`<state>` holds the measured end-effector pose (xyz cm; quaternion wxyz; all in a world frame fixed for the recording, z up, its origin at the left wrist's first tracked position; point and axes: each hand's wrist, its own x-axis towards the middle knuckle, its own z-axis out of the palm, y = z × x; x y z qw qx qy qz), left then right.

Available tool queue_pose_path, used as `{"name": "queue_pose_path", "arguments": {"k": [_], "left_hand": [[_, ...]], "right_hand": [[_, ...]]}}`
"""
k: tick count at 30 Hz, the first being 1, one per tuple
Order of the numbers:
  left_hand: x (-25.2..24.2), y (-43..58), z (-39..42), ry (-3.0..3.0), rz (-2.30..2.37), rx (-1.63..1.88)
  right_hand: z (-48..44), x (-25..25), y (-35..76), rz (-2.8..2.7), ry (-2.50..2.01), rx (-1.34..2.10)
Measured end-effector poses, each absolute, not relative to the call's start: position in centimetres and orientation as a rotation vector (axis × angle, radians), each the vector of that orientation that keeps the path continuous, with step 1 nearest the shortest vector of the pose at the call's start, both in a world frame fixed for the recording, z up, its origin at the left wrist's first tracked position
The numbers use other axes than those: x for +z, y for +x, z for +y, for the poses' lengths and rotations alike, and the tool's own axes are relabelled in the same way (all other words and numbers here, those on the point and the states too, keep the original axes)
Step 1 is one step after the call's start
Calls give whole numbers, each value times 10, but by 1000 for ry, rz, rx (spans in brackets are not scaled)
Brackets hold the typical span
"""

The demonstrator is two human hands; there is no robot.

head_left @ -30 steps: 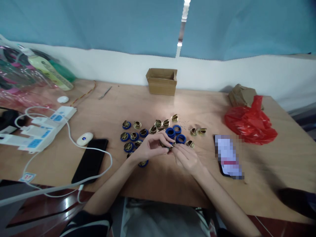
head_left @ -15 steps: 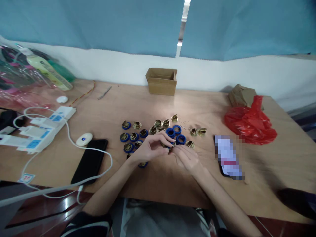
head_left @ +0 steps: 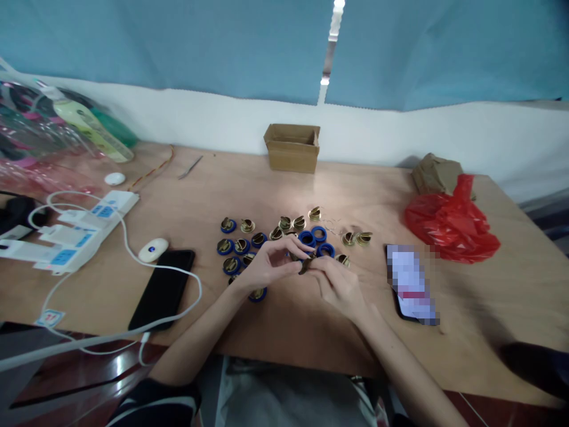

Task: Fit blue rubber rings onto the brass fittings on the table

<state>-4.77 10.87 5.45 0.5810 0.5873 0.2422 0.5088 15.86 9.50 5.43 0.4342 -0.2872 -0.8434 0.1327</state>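
Observation:
Between the fingertips of both hands is a small brass-coloured metal part point(head_left: 306, 264), tilted and partly covered. My left hand point(head_left: 271, 264) pinches it from the left with thumb and fingers. From the right, my right hand point(head_left: 340, 281) grips the same part with its fingers bent. Several brass parts seated in blue rings point(head_left: 231, 265) lie left of the hands. Loose brass parts point(head_left: 315, 213) stand behind and to the right. Empty blue rings point(head_left: 319, 233) lie just beyond the fingers. Thin wire-like rings point(head_left: 331, 224) rest beside them.
An open cardboard box point(head_left: 292, 157) stands at the back. On the right are a red plastic bag point(head_left: 451, 228) and a lit phone point(head_left: 411, 283). A dark phone point(head_left: 162, 289), a power strip point(head_left: 93, 228) with white cables, tweezers point(head_left: 191, 168) and bottles point(head_left: 91, 124) are at the left.
The metal part has turned and shows more between the fingertips. My right hand's fingers have shifted and bent, opening a gap beneath them. My left hand stays nearly in place.

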Motion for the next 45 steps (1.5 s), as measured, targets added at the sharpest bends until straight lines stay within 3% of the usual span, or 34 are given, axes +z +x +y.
{"name": "queue_pose_path", "arguments": {"k": [9,24,45], "left_hand": [[56,-47,109,1417,629,1260],[50,-41,107,1389,625,1269],[52,-37,104,1393,650,1273]], "right_hand": [[95,61,158,-1938,-922,799],[94,57,146,-1805,-901,490],[95,54,142,-1781,-953,413]]}}
